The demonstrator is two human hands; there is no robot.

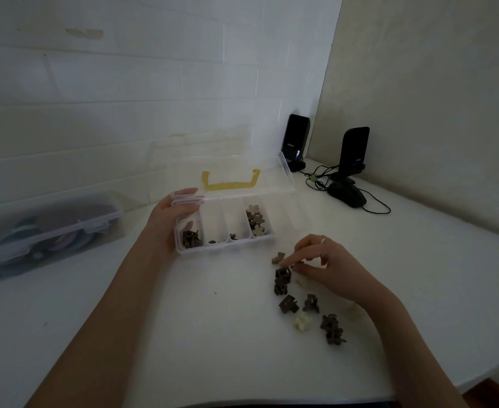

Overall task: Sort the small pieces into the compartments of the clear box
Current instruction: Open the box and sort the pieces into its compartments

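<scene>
We see one clear box (226, 231) on the white table (183, 334), its lid (230, 175) tipped open toward the far wall, with a yellow handle (230, 184) on it. The box's long axis runs left to right, and four compartments show along its near side. The leftmost holds a heap of dark clips (190, 237), the next two hold a dark piece or two each, and the fourth holds pale flower-shaped pieces (255, 220); we count about four.

Our left hand (173, 212) grips the far left corner of the box, fingers curled over its edge. Our right hand (321, 265) is near the box's right end, finger and thumb pinching a small piece (296, 264) too blurred to name.

On the table near the right hand lie loose clips (288, 303): about seven dark ones and two or three cream ones (302, 323).

Far right stand two black speakers (354, 151) and one mouse (346, 195). At left sits a second closed plastic box (48, 231).
</scene>
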